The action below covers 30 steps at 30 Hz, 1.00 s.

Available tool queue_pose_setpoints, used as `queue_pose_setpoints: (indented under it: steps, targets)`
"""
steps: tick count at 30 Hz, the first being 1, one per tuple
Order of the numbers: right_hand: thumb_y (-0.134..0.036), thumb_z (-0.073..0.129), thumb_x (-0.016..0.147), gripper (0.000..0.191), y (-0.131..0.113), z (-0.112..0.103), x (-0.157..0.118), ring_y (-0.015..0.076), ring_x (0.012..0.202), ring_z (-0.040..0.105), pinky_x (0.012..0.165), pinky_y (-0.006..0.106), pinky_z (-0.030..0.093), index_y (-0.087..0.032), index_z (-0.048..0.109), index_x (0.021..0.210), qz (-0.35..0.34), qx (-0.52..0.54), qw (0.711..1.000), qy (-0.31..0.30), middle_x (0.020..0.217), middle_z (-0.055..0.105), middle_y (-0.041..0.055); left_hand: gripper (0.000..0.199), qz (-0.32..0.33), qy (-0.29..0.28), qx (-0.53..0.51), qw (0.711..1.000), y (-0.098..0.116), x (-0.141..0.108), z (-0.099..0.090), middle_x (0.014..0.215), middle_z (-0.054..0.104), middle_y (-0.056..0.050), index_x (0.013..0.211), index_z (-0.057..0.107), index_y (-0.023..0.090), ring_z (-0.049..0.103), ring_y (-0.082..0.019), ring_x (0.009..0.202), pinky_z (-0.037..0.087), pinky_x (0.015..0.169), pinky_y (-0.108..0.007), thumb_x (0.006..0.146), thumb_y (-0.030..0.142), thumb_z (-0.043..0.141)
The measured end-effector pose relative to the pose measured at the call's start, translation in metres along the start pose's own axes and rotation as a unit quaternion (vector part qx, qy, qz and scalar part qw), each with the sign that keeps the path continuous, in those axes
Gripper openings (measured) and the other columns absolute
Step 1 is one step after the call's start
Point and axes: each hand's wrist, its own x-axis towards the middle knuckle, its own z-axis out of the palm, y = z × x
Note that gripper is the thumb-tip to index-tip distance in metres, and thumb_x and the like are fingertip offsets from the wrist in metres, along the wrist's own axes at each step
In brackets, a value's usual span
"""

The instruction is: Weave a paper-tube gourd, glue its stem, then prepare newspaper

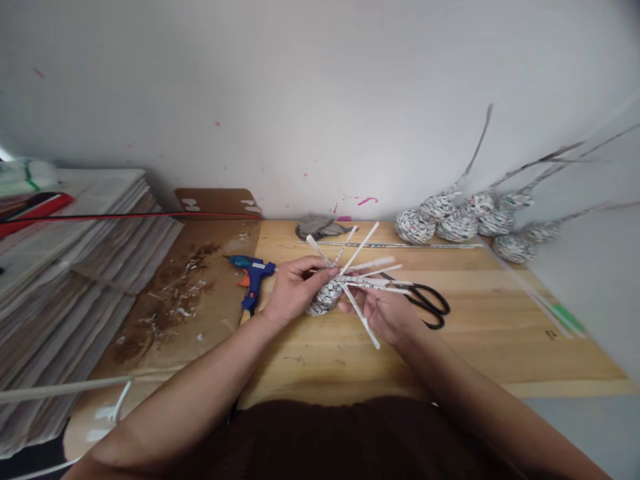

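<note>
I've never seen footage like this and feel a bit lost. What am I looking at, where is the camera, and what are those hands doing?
There is no machine here. One camera sits on a person's head and looks forward and down, so both arms reach in from the bottom edge. The left hand and the right hand together hold a small woven paper ball with loose paper sticks fanning out of it. They work over a wooden table. On it lie a blue glue gun to the left, black scissors just behind the right hand, and several finished balls with long stems by the wall. Stacked newspapers sit far left.
</note>
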Motion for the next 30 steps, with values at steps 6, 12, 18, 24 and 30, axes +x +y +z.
queue_pose_setpoints:
  steps: [6, 12, 18, 24, 30]
  targets:
    - [-0.042, 0.068, 0.083, 0.024, -0.033, -0.075, -0.034, 0.0277, 0.093, 0.067, 0.085, 0.044, 0.053, -0.021, 0.073, 0.094, -0.206, -0.591, 0.768, 0.131, 0.1, 0.074, 0.0109, 0.022, 0.038, 0.056, 0.024, 0.997, -0.001, 0.009, -0.009, 0.067, 0.067, 0.001, 0.072, 0.071, 0.015, 0.055, -0.01, 0.06, 0.04, 0.057, -0.021, 0.076, 0.035, 0.081]
    - [-0.029, 0.055, 0.083, 0.022, -0.037, -0.131, -0.061, 0.0311, 0.092, 0.07, 0.08, 0.044, 0.054, -0.02, 0.068, 0.098, -0.134, -0.742, 0.638, 0.159, 0.1, 0.075, 0.0134, 0.026, 0.009, 0.004, 0.038, 0.999, 0.002, 0.009, -0.011, 0.074, 0.071, -0.003, 0.077, 0.073, 0.014, 0.06, -0.012, 0.065, 0.044, 0.062, -0.022, 0.075, 0.039, 0.082]
    - [-0.035, 0.069, 0.072, 0.038, -0.048, -0.119, -0.072, 0.027, 0.07, 0.071, 0.061, 0.035, 0.052, -0.019, 0.064, 0.106, -0.03, -0.692, 0.701, 0.172, 0.079, 0.074, 0.0075, 0.029, -0.014, -0.005, 0.043, 0.999, 0.007, 0.009, -0.011, 0.079, 0.076, -0.006, 0.077, 0.076, 0.014, 0.065, -0.015, 0.07, 0.049, 0.066, -0.025, 0.07, 0.041, 0.085]
    - [-0.056, 0.068, 0.081, 0.047, -0.091, -0.097, -0.094, 0.0188, 0.056, 0.063, 0.043, 0.026, 0.039, -0.02, 0.061, 0.11, -0.067, -0.495, 0.861, 0.099, 0.075, 0.072, 0.0069, 0.033, -0.082, -0.013, 0.016, 0.996, 0.008, 0.007, -0.011, 0.076, 0.075, -0.004, 0.081, 0.076, 0.015, 0.054, -0.008, 0.046, 0.044, 0.045, -0.022, 0.067, 0.044, 0.085]
    - [-0.05, 0.066, 0.085, 0.037, -0.107, -0.027, -0.073, 0.0132, 0.053, 0.048, 0.051, 0.027, 0.034, -0.022, 0.051, 0.066, -0.224, -0.734, 0.641, 0.024, 0.06, 0.056, -0.0005, 0.035, -0.133, -0.032, 0.009, 0.991, 0.011, 0.006, -0.012, 0.076, 0.073, -0.003, 0.085, 0.076, 0.016, 0.054, -0.008, 0.044, 0.048, 0.039, -0.021, 0.065, 0.043, 0.086]
